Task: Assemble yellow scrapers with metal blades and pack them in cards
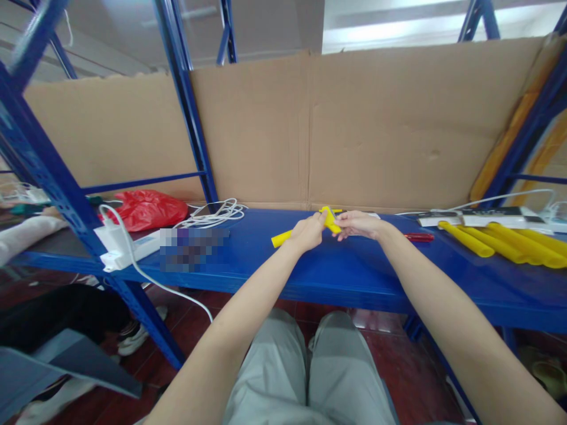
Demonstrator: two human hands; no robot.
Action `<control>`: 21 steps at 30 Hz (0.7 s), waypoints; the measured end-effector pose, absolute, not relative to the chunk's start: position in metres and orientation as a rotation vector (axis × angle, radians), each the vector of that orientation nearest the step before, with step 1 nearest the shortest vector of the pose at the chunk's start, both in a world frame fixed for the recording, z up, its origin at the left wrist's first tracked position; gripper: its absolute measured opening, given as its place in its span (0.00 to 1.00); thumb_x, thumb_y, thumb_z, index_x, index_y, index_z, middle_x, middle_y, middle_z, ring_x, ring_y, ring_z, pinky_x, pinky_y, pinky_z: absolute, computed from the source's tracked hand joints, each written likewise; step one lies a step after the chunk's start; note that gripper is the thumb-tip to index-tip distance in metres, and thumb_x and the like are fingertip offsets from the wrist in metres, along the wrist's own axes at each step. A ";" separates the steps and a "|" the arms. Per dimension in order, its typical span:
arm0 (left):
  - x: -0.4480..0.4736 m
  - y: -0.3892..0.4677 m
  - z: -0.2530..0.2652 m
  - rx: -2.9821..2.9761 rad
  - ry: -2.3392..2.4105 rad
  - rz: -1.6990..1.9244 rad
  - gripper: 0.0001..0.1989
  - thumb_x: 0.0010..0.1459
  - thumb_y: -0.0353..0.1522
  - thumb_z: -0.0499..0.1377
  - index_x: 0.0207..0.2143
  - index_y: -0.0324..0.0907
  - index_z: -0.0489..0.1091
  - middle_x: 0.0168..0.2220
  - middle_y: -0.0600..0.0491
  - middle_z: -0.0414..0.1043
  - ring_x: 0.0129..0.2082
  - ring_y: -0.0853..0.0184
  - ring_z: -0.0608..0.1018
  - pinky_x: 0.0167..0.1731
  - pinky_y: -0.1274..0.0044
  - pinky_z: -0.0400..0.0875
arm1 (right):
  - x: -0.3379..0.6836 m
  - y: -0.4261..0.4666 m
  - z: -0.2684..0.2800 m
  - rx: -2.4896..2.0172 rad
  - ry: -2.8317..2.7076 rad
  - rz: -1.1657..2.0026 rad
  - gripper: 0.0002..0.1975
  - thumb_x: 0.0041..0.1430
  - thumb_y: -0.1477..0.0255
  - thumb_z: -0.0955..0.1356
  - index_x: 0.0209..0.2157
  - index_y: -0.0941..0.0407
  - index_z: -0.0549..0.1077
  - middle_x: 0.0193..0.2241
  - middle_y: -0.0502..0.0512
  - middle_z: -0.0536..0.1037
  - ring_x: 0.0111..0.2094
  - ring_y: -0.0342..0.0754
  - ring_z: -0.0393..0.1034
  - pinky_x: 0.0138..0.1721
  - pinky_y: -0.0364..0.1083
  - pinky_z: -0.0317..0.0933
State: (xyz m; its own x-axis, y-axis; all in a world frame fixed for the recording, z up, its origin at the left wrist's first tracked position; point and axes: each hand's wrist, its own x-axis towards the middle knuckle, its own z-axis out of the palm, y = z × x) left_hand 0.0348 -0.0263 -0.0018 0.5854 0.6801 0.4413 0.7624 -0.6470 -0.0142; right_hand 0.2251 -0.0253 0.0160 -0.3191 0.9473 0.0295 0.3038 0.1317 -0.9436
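My left hand [307,232] is closed around a yellow tube [282,238], whose near end sticks out to the left of my fist. Beyond its knuckles a yellow end piece [330,219] shows between my two hands. With its fingertips pinched together, my right hand [358,224] works at this end piece; a small greyish bit shows there, too small to name. Behind the hands another bit of yellow lies on the blue tabletop [252,251]. Just right of my right forearm is a red translucent handle [419,236], perhaps of a screwdriver.
Several yellow tubes [466,239] lie at the right beside white and black boxes [482,216]. At the left are a white power strip [128,251], coiled white cable [221,212] and a red plastic bag [150,209]. Cardboard [376,124] backs the table. Another person's sleeve [29,233] shows far left.
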 end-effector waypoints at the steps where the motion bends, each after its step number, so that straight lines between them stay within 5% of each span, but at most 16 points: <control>1: 0.035 -0.026 -0.001 -2.584 -1.240 -0.666 0.26 0.64 0.28 0.48 0.64 0.35 0.52 0.56 0.39 0.67 0.53 0.58 0.73 0.48 0.72 0.69 | 0.228 -0.025 0.019 -1.235 -1.673 1.084 0.09 0.56 0.67 0.70 0.30 0.58 0.71 0.28 0.57 0.79 0.26 0.44 0.73 0.32 0.43 0.68; 4: 0.032 -0.027 0.003 -2.492 -1.337 -0.899 0.25 0.65 0.29 0.47 0.64 0.38 0.53 0.57 0.41 0.66 0.54 0.59 0.72 0.48 0.73 0.68 | 0.248 -0.025 0.027 -1.420 -1.491 0.587 0.09 0.61 0.68 0.64 0.29 0.58 0.70 0.32 0.60 0.79 0.30 0.45 0.73 0.37 0.45 0.67; 9: 0.020 -0.022 0.012 -2.380 -1.355 -1.451 0.21 0.62 0.27 0.51 0.58 0.42 0.63 0.50 0.44 0.71 0.52 0.61 0.73 0.46 0.75 0.68 | 0.289 -0.025 0.022 -2.068 -1.301 -0.170 0.08 0.57 0.71 0.64 0.34 0.57 0.75 0.39 0.65 0.79 0.47 0.59 0.71 0.50 0.57 0.61; 13: 0.008 -0.008 0.024 -2.137 -1.461 -2.211 0.04 0.60 0.28 0.55 0.36 0.40 0.69 0.31 0.51 0.73 0.35 0.66 0.77 0.33 0.81 0.68 | 0.302 -0.022 0.010 -2.301 -1.336 -0.185 0.11 0.55 0.73 0.64 0.35 0.55 0.78 0.42 0.65 0.78 0.51 0.62 0.69 0.52 0.63 0.55; 15: 0.003 -0.003 0.030 -1.999 -1.523 -2.621 0.07 0.59 0.27 0.54 0.28 0.41 0.64 0.22 0.57 0.65 0.22 0.73 0.71 0.23 0.83 0.63 | 0.304 -0.018 0.005 -2.384 -1.366 -0.131 0.10 0.54 0.73 0.65 0.34 0.54 0.78 0.43 0.64 0.77 0.52 0.62 0.67 0.53 0.66 0.53; 18: -0.002 -0.003 0.036 -1.885 -1.599 -3.089 0.11 0.59 0.25 0.51 0.24 0.42 0.57 0.17 0.62 0.56 0.13 0.77 0.59 0.16 0.84 0.55 | 0.312 -0.011 -0.003 -2.442 -1.393 -0.071 0.09 0.53 0.71 0.66 0.35 0.53 0.78 0.43 0.63 0.77 0.51 0.61 0.67 0.53 0.66 0.52; 21: 0.002 -0.009 0.036 -2.026 -1.798 -3.209 0.10 0.58 0.22 0.51 0.25 0.41 0.58 0.17 0.62 0.57 0.12 0.79 0.58 0.14 0.85 0.54 | 0.322 -0.003 -0.011 -2.364 -1.428 -0.100 0.08 0.53 0.71 0.66 0.34 0.55 0.77 0.41 0.65 0.77 0.49 0.62 0.68 0.51 0.66 0.54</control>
State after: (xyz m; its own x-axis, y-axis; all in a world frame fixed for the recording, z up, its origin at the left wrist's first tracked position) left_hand 0.0019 -0.0095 0.0358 -0.1436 0.9738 0.1765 -0.3580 -0.2174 0.9081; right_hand 0.3223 -0.0031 -0.0115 0.4821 0.8396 0.2501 0.8662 -0.4142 -0.2794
